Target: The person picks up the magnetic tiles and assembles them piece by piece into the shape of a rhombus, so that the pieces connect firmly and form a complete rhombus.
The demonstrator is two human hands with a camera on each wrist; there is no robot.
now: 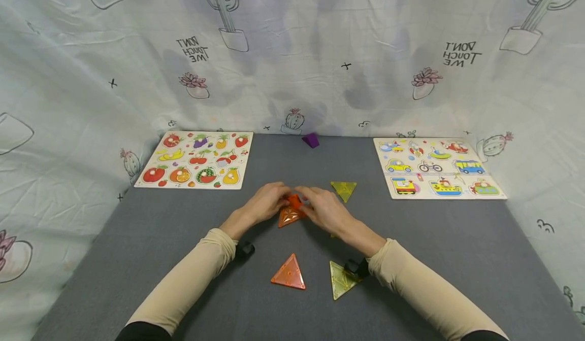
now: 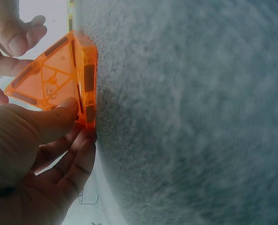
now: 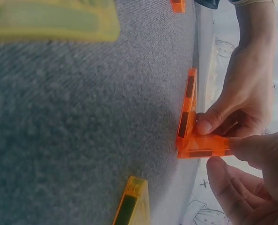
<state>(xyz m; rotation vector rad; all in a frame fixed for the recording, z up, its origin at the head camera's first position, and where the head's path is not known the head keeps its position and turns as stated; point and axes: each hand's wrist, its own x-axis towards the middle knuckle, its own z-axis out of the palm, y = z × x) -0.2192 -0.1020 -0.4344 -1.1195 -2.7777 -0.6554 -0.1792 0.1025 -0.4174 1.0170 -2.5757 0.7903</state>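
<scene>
Two orange triangular magnetic tiles meet along an edge in the middle of the table. The flat tile [image 1: 288, 217] lies on the grey cloth, and the raised tile [image 3: 205, 146] stands up steeply from it. My left hand [image 1: 266, 202] pinches the pair low down, its thumb [image 2: 64, 115] pressed on a face beside the joined edge. Near its outer tip, my right hand [image 1: 325, 210] pinches the raised tile between thumb and forefinger. Dark strips show inside the tile edges. From above, the fingers hide much of the raised tile.
Another orange triangle [image 1: 290, 272] and a yellow triangle [image 1: 340, 279], partly under the right wrist strap, lie nearer me. A second yellow triangle [image 1: 344, 190] lies beyond the right hand. A fruit board [image 1: 192, 161], a vehicle board [image 1: 439, 168] and a purple piece [image 1: 311, 140] are farther back.
</scene>
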